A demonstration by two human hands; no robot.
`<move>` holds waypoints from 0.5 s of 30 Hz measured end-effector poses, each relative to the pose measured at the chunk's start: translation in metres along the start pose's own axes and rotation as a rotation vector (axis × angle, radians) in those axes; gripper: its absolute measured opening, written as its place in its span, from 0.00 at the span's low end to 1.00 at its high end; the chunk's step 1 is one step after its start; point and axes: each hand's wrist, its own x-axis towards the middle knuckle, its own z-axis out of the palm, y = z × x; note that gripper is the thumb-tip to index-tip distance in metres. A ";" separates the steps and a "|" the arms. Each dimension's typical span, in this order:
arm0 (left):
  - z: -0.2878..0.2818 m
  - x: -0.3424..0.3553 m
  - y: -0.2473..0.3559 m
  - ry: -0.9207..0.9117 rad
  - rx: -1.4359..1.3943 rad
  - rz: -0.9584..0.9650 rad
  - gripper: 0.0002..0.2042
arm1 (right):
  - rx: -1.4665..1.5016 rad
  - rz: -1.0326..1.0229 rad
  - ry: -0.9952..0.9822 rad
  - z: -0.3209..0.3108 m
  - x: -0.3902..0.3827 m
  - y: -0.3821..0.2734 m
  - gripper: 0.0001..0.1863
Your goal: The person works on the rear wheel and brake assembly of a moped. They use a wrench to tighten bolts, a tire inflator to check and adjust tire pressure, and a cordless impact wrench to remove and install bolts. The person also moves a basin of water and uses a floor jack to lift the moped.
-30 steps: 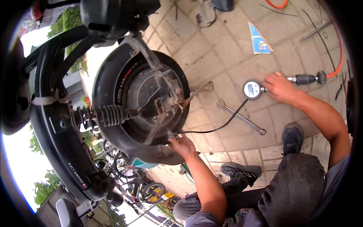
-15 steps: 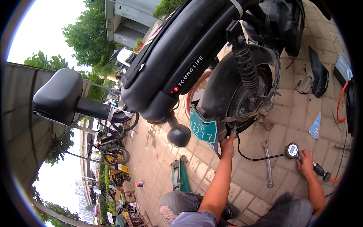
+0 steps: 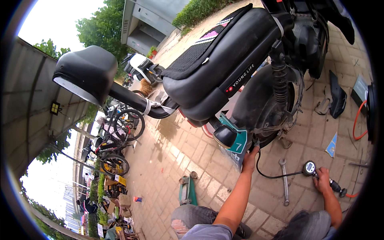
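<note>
Two hands at work, lower right of the frame.
Left hand (image 3: pixel 251 157): raised to the bottom of the rear wheel (image 3: pixel 262 110) of a black scooter (image 3: pixel 224 60), fingers pinched at the near end of a thin black hose (image 3: pixel 276 176); what exactly the fingertips grip is too small to tell.
Right hand (image 3: pixel 322 180): clenched around the handle of an inflator gun, just right of its round pressure gauge (image 3: pixel 309 168), low over the paving.
Hose: runs in a loop from the left hand, along the ground, to the gauge.
Orange hose (image 3: pixel 356 120): curves along the right edge of the frame and reappears beside the right hand.
Wrench (image 3: pixel 284 182): flat on the brick paving (image 3: pixel 168 152), between the two hands, touching neither.
Scooter: fills the upper centre, black seat (image 3: pixel 86 72) jutting to the upper left, teal plate (image 3: pixel 240 142) hanging just left of the wheel.
Blue card (image 3: pixel 331 145): on the paving, right of the wheel.
Green floor jack (image 3: pixel 187 190): lower centre, left of the left forearm.
Parked bicycles (image 3: pixel 116 136): left of the frame, well apart from the hands.
</note>
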 end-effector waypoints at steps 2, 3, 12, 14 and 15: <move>0.016 -0.004 0.012 0.011 -0.050 0.024 0.26 | -0.014 0.001 0.018 -0.003 -0.001 0.005 0.18; 0.022 -0.006 0.019 0.016 -0.073 0.036 0.26 | -0.018 -0.004 0.031 -0.004 -0.001 0.007 0.18; 0.010 -0.004 0.011 -0.020 -0.027 -0.014 0.29 | -0.002 0.012 -0.021 -0.009 -0.002 -0.001 0.19; 0.010 -0.003 0.011 0.008 0.008 0.046 0.28 | 0.000 0.010 -0.018 -0.009 -0.001 0.000 0.19; 0.010 -0.003 0.010 0.023 0.026 0.076 0.27 | -0.001 0.008 -0.019 -0.009 -0.001 0.000 0.19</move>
